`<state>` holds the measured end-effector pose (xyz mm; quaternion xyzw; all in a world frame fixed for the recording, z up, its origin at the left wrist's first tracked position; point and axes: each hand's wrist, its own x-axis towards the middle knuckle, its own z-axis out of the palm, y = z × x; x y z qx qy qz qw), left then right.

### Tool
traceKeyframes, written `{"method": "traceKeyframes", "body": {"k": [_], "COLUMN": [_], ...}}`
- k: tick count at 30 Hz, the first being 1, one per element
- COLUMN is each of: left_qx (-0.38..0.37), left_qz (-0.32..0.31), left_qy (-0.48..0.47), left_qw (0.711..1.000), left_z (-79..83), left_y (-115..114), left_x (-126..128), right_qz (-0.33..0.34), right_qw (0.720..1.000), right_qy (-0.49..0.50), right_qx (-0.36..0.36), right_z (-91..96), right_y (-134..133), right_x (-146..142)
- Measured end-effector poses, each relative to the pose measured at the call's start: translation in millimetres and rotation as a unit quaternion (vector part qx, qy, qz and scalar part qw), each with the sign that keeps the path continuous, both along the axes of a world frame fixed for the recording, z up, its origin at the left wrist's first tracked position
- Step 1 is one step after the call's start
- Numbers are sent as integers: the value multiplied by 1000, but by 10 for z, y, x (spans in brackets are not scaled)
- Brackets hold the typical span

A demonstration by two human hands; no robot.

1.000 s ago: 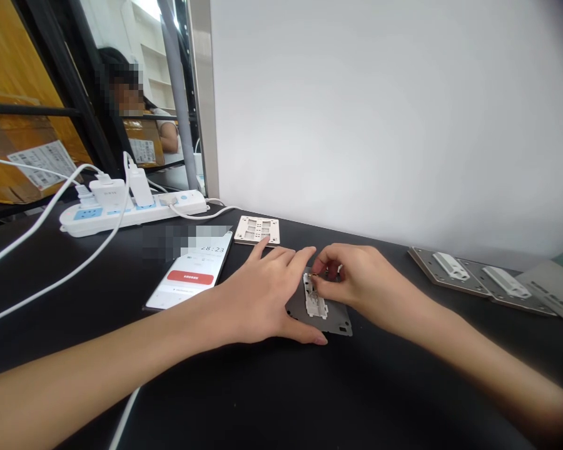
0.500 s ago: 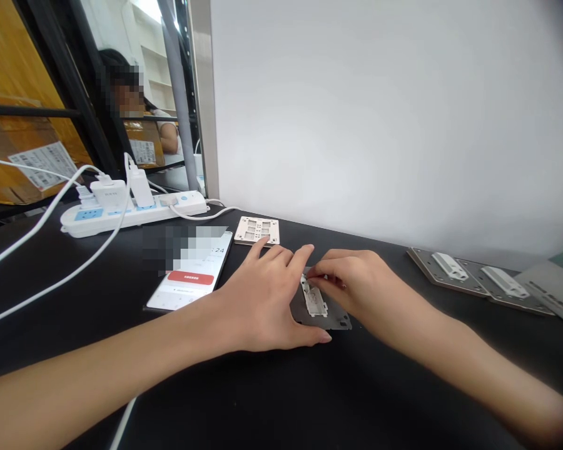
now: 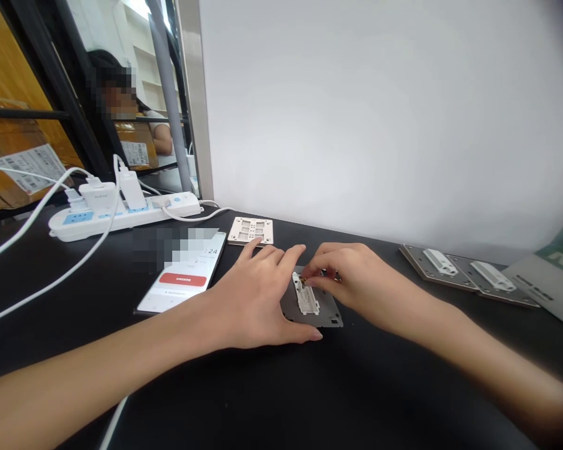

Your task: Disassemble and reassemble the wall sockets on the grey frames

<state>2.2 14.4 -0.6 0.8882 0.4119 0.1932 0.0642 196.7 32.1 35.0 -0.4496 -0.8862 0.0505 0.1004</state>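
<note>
A grey switch plate (image 3: 326, 310) with a white plastic insert (image 3: 306, 300) lies face down on the black table (image 3: 281, 387). My left hand (image 3: 258, 300) lies flat on the plate's left side, fingers stretched out, thumb along its near edge. My right hand (image 3: 351, 281) is pinched at the far end of the white insert, thumb and fingers pressed together on something too small to make out.
A phone (image 3: 181, 275) with a lit screen lies left of my left hand. Behind it are a white frame plate (image 3: 250, 230) and a power strip (image 3: 122, 212) with chargers and cables. Two grey plates (image 3: 464, 272) lie at right. Another person sits at far left.
My right hand's fingers have closed down onto the far end of the white insert. The view has shifted a little; my left hand stays pressed on the plate.
</note>
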Motion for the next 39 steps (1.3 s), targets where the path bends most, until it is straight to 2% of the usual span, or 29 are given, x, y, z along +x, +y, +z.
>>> {"method": "traceKeyframes", "body": {"k": [10,13,18,23,30,35,39], "left_qx": [-14,-22,-20,-17,-12,-7,-26], "left_qz": [18,21,9,-8,-14,-20,-8], "left_qy": [18,21,14,7,-5,-6,1], "left_qw": [1000,999,1000,1000,1000,1000,1000], "left_z": [14,21,19,12,-5,-4,25], "left_y": [33,29,33,30,43,64,71], "left_x": [0,-4,-13,-28,-40,-46,-64], "right_qz": [37,58,102,79,95,99,75], "right_qw": [998,997,994,996,991,992,995], "right_qy": [-15,-18,-26,-29,-92,-77,-41], "right_qx": [57,39,-6,17,38,31,46], "right_z": [-117,-91,52,134,77,61,121], "right_y": [34,32,8,-28,-81,-101,-25], "right_x": [-15,9,82,93,24,11,130]}}
